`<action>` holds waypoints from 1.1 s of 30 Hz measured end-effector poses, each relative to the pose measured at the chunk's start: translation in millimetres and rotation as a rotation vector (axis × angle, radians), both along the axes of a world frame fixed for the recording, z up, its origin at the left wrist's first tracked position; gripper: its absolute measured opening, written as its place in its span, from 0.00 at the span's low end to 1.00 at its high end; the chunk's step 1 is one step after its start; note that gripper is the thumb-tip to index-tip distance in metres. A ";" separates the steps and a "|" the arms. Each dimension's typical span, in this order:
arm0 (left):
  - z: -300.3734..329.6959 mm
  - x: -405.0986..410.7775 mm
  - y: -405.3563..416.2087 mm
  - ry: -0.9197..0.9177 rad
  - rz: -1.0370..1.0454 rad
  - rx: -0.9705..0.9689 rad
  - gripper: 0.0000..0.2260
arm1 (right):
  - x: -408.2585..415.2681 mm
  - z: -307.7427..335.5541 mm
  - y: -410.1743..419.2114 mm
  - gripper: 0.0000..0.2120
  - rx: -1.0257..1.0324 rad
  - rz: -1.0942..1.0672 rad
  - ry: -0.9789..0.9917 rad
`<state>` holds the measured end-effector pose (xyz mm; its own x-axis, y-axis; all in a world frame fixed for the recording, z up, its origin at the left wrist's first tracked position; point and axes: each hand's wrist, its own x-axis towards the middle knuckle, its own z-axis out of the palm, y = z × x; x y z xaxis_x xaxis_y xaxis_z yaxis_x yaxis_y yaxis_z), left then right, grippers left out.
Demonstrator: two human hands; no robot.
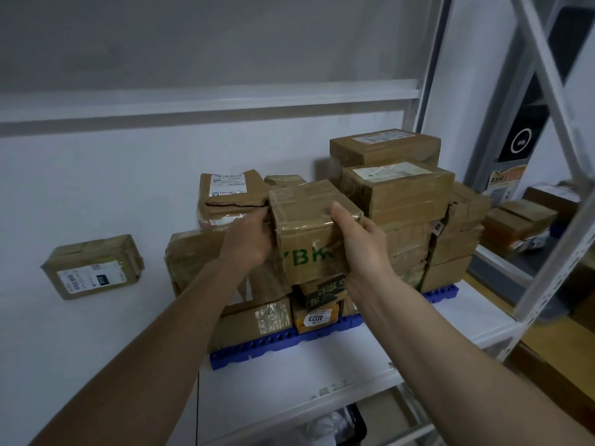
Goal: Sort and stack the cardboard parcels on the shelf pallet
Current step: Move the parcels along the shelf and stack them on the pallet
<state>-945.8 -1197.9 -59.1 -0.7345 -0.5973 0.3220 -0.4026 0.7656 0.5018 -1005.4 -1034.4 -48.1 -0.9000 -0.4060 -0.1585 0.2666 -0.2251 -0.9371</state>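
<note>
Up on the white shelf [322, 365], over the blue pallet [257, 347], both hands are working one parcel: the left hand [248, 239] is clasping the left side of the green-lettered cardboard box [309, 233], fingers wrapped behind it, while the right hand [360, 246] is gripping the right side with its thumb lying up the front face. The box is being held at mid-stack height, in front of the torn labelled parcel [230, 196] and just beside the tall taped stack [399, 201] on the right; whether its base is resting on the parcels below is not visible. To do this well, I'd say the person should be keeping the box level, squaring its edge against the tall stack and seating it flat on the lower boxes, including the one marked 4023 [317, 318], before letting go, since the layer beneath looks uneven and crushed. Off to the left, a lone small parcel [91, 267] is sitting on the shelf well apart from the pallet, looking unsorted.
</note>
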 end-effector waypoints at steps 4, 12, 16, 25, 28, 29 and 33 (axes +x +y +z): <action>-4.7 -1.1 -3.3 0.035 0.001 -0.053 0.15 | -5.0 -4.7 -2.7 0.14 -0.044 0.032 -0.077; -10.9 -2.6 -4.3 0.021 -0.031 -0.137 0.14 | -10.6 -22.6 -10.8 0.18 -0.017 -0.057 -0.017; -12.6 -1.1 -4.6 0.050 -0.028 -0.124 0.17 | -7.5 -36.8 -18.0 0.21 -0.037 -0.106 -0.045; -13.8 -2.7 -3.3 0.012 -0.040 -0.144 0.20 | -8.5 -48.6 -32.4 0.19 0.043 -0.251 0.055; -11.1 6.0 -5.0 0.189 0.012 -0.178 0.20 | -7.7 -50.2 -34.9 0.25 0.192 -0.327 0.193; -9.5 10.5 -8.4 0.247 0.080 -0.229 0.20 | -5.3 -49.9 -34.3 0.26 0.252 -0.369 0.267; -7.5 38.3 -38.7 0.309 0.464 -0.217 0.25 | 13.2 -47.9 -31.7 0.28 0.423 -0.486 0.834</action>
<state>-907.5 -1236.5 -66.6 -0.2655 -0.7300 0.6298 -0.5800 0.6428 0.5004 -992.2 -1066.1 -96.0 -0.8403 -0.0290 0.5413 -0.5300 0.2537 -0.8092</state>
